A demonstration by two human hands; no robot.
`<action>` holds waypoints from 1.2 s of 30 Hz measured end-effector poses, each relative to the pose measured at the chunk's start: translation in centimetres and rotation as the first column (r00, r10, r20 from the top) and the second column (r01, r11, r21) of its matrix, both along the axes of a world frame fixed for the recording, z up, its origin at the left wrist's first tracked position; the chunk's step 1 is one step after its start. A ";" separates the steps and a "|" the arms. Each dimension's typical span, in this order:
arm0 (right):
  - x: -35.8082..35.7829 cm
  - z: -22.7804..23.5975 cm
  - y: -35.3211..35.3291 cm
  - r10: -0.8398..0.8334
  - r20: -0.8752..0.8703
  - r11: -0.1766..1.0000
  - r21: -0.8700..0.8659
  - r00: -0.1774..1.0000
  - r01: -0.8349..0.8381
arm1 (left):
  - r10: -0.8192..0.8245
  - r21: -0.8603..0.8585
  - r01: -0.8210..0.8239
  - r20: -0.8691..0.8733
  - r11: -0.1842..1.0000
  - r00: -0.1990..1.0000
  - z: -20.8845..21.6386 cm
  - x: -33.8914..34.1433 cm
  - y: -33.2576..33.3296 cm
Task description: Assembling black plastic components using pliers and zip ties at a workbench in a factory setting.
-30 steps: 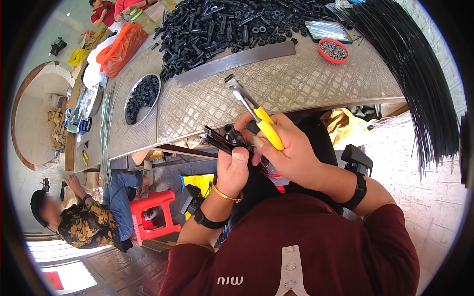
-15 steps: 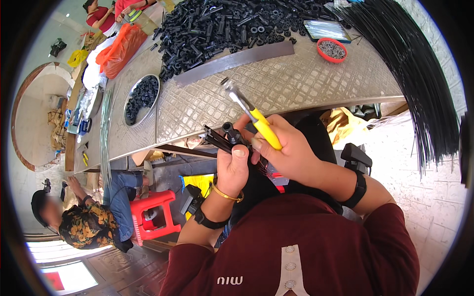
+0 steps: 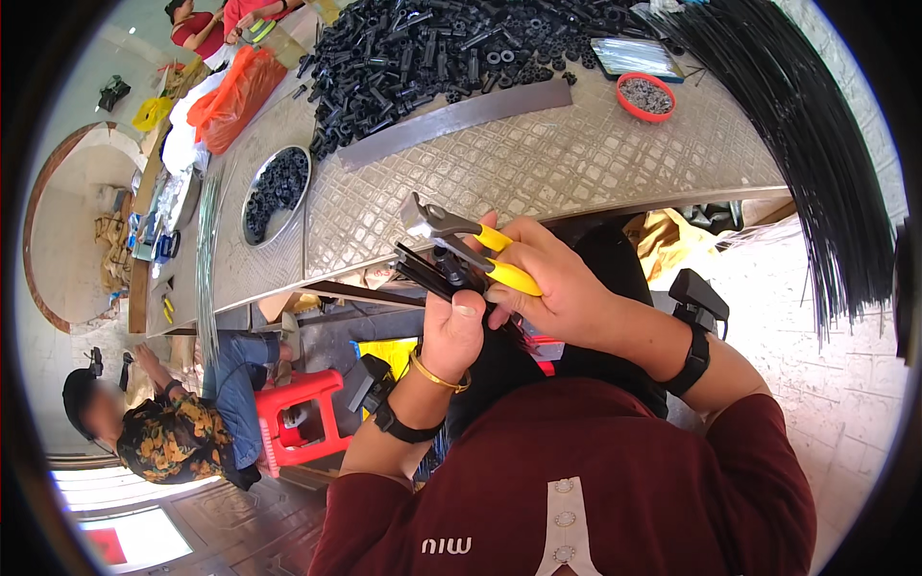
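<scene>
Right hand [image 3: 562,288] wrapped around yellow-handled pliers [image 3: 461,240], fingers clenched on the handles, metal head up and left of the knuckles, just over the table edge. Left hand [image 3: 453,331] closed on a bundle of thin black rods [image 3: 427,274], thumb pressed on top, rods sticking out up and left from the fist, right beneath the pliers' head. A small black plastic part [image 3: 447,257] sits at the rods' end between both hands; cannot tell whether pliers touch it. Gold bangle [image 3: 437,377] and black wrist strap [image 3: 401,422] on the left forearm, black band [image 3: 693,360] on the right wrist.

Ahead of the hands, embossed metal table [image 3: 576,163]; farther on, a heap of black plastic parts [image 3: 423,48], flat metal bar [image 3: 461,115], round tray of black rings [image 3: 277,187], small red dish [image 3: 645,96]. Far right, long black rods [image 3: 816,163] hanging over the table. Below left, seated person in patterned shirt [image 3: 163,437] beside a red stool [image 3: 303,408].
</scene>
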State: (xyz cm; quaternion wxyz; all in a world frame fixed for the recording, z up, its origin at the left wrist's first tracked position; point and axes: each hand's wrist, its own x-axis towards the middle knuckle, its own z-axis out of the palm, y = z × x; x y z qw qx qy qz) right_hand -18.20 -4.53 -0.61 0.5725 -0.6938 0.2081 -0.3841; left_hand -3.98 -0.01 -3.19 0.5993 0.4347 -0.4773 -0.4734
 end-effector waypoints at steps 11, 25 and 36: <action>-7.0 2.3 -1.8 -0.178 -0.548 0.824 -0.536 0.817 -0.180 | -0.122 0.002 0.128 -0.292 0.992 0.949 0.2 2.3 0.9; -6.7 2.6 -1.7 -0.269 -0.605 0.687 -0.666 0.749 -0.291 | -0.078 0.070 0.077 0.015 0.995 0.997 0.5 3.0 0.9; -5.9 2.9 -1.8 -0.296 -0.581 0.664 -0.696 0.758 -0.274 | -0.124 0.017 0.126 -0.099 0.992 0.987 0.9 2.9 0.6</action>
